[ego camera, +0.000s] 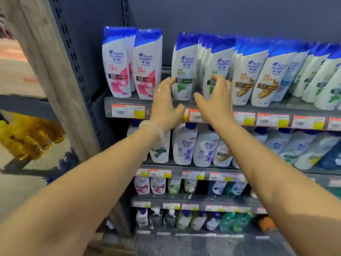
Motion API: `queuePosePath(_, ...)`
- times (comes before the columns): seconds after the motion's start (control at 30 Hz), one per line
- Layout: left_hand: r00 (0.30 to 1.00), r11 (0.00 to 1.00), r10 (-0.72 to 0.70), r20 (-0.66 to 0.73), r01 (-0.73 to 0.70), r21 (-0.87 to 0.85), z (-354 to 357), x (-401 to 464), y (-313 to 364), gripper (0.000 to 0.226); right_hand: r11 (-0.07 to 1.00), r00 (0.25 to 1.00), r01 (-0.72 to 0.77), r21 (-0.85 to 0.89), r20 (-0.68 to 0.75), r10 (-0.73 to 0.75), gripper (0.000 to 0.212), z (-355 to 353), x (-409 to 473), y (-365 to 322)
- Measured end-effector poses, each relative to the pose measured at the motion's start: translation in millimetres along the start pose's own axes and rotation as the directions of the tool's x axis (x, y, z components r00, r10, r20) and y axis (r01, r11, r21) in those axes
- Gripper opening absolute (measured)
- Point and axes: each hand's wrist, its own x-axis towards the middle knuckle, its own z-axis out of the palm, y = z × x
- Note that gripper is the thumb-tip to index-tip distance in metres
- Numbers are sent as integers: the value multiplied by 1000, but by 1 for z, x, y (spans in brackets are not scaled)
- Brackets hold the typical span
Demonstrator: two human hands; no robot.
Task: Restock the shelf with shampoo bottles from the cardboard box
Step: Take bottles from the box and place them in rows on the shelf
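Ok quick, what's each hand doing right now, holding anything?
Left hand: open, fingertips at the side of the green-label bottle, not gripping.
Right hand: open, fingers spread in front of the next green-label bottle, holding nothing.

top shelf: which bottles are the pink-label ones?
The two white blue-capped shampoo bottles with pink labels at the far left of the top shelf, left of the gap. The rest show green, gold or grey labels.

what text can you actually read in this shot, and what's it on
"head & shoulders": logo on the top-shelf shampoo bottles, e.g. the pink-label bottle and the green-label bottle.
Chinese characters under each logo: too blurred to read.
Price tags on the shelf edges: barcodes visible, print too small to read.
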Motion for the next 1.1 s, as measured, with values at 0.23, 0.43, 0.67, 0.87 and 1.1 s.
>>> queuePosePath(0.23, 982, 987, -113, 152, 94, 128, -17, -66, -59, 57, 999, 969, -25, -21, 243, 29, 54, 72, -67, 5)
queuePosePath(0.43, 950, 945, -253, 183, 203, 256, -55, -143, -104, 59, 998, 870, -57, -12, 490, 55, 56, 132, -133, 2)
queuePosePath(0.67, 769, 753, -607, 202, 474, 457, -76, -262, -166, 61, 980, 666, -156, -122, 720, 196, 60, 187, -236, 33)
queuePosePath(0.87, 606, 616, -765, 219, 588, 525, -105, -324, -217, 60, 938, 534, -296, -179, 783, 318, 62, 218, -283, 43)
queuePosePath(1.1, 484, 537, -837, 256, 633, 558, -143, -357, -304, 66, 885, 494, -412, -219, 762, 419, 21, 302, -329, 43)
